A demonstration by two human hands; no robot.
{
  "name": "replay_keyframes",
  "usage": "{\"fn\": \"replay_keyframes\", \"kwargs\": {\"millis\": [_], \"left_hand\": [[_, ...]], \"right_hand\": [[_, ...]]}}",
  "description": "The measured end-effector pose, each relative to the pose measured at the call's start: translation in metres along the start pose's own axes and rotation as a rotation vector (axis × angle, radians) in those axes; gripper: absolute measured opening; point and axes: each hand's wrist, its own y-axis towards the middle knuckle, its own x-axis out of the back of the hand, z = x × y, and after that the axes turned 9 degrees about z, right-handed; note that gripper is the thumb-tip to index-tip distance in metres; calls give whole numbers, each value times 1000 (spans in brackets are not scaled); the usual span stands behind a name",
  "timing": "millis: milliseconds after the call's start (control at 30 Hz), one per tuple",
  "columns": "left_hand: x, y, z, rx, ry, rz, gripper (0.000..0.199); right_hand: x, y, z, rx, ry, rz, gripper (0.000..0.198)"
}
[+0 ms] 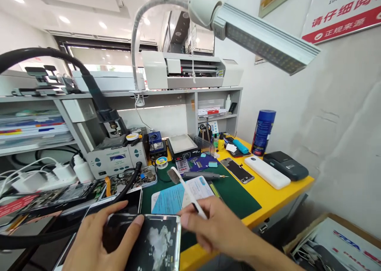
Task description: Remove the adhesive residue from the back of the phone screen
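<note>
My left hand [98, 239] grips an opened phone [171, 241] at the bottom of the view, thumb across its dark inner face. The phone has a silver edge, and a whitish smeared patch covers part of that face. In my right hand [220, 227] is a toothbrush [187, 189] with a white handle, its dark, worn bristle head pointing up and left, away from the phone. The right thumb and fingers pinch the handle close to the phone's upper right corner; whether they touch it, I cannot tell. Behind the brush lies a blue-and-white printed sheet [168, 199].
On the green mat [238, 199] lies a pen-shaped tool [199, 175]. A phone screen [238, 171], white power bank [268, 172] and blue spray can [263, 132] stand rightward. A rework station [116, 161] and black hose [125, 189] occupy the left. A lamp [262, 34] hangs overhead.
</note>
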Motion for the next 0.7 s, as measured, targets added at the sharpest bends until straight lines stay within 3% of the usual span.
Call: {"fn": "replay_keyframes", "kwargs": {"millis": [67, 167, 300, 467, 700], "left_hand": [[4, 19, -21, -50, 55, 145, 75], [3, 48, -48, -157, 141, 366, 67], [-12, 76, -64, -272, 175, 512, 53], [-30, 90, -64, -336, 221, 587, 53], [-44, 91, -49, -376, 164, 649, 61]], "right_hand": [[35, -8, 10, 18, -144, -170, 50], [90, -16, 23, -18, -415, -430, 39], [137, -11, 20, -189, -699, -461, 25], [154, 13, 4, -411, -916, -455, 27], [160, 37, 9, -510, -1120, -368, 32]]}}
